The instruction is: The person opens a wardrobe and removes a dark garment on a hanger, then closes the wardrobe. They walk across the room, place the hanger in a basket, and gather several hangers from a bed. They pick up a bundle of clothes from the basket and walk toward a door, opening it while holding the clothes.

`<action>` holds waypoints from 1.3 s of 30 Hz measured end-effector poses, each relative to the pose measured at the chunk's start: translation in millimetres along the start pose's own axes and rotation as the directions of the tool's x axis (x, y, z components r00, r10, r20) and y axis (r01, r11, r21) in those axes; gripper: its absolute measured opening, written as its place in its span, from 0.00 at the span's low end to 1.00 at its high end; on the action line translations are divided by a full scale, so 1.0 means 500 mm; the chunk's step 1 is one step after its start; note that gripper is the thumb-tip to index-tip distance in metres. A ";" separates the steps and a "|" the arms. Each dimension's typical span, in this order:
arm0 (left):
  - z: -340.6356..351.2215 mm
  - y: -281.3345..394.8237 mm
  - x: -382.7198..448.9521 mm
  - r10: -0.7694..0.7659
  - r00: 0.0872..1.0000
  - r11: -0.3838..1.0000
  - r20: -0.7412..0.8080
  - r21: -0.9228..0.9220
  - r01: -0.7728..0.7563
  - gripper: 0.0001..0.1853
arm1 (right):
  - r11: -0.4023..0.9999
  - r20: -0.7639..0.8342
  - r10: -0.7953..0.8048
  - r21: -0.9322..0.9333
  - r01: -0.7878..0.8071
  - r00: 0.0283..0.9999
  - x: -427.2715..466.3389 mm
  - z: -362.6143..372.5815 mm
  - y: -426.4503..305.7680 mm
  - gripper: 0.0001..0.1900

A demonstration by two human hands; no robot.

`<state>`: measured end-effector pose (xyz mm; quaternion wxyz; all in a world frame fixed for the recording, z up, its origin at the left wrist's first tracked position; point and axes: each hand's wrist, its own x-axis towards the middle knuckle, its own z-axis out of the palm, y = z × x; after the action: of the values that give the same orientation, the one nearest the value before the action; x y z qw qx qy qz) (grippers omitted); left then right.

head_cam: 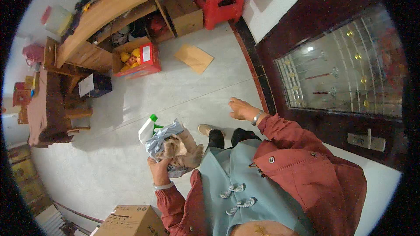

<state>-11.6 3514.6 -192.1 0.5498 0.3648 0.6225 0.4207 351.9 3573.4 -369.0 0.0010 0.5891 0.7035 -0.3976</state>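
Note:
My left hand (159, 169) grips a bundle of crumpled cloths, light blue and beige (177, 147), at the lower middle of the view. Beside the cloths rises a spray bottle's white and green trigger head (149, 128); its body is hidden behind the bundle, and whether my fingers also hold it cannot be told. My right hand (242, 108) is held out over the grey floor near the door side, fingers slightly bent and apart, with nothing in it.
A dark red door with a glass panel (334, 68) stands at right. Ahead lie a flat piece of cardboard (194, 58), an open red box of fruit (152, 64), a wooden desk (115, 8) and a red plastic stool (226, 8). A closed cardboard box (131, 221) is at lower left.

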 end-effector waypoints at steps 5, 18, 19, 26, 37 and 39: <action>-0.005 0.019 0.009 -0.016 1.000 0.999 0.014 0.041 0.016 0.16 | 0.998 -0.074 0.050 0.037 -0.047 0.996 -0.016 0.033 0.015 0.16; 0.006 0.045 0.006 -0.016 1.000 0.994 0.005 -0.112 0.017 0.33 | 0.986 -0.020 -0.009 -0.165 0.005 1.000 0.162 0.012 0.036 0.13; 0.003 0.044 0.005 -0.047 0.999 0.991 0.002 -0.127 0.047 0.34 | 0.982 -0.029 -0.046 -0.184 0.040 0.999 0.180 0.005 0.032 0.13; 0.003 0.075 0.026 -0.087 0.984 0.967 0.154 -0.223 0.120 0.36 | 0.959 -0.020 0.079 -0.270 -0.081 0.997 0.241 -0.077 -0.023 0.14; -0.018 0.101 0.090 -0.117 0.985 0.975 0.127 -0.173 0.138 0.38 | 0.896 0.049 0.086 -0.441 -0.055 0.995 0.367 -0.047 -0.064 0.17; -0.032 0.090 0.094 -0.200 0.967 0.962 0.158 -0.154 0.224 0.37 | 0.852 0.066 0.064 -0.522 -0.020 0.996 0.402 -0.012 -0.028 0.20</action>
<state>-33.8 3572.9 -167.6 0.6636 0.2764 0.5795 0.3839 281.6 3743.4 -451.3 0.1976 0.5656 0.7711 -0.2157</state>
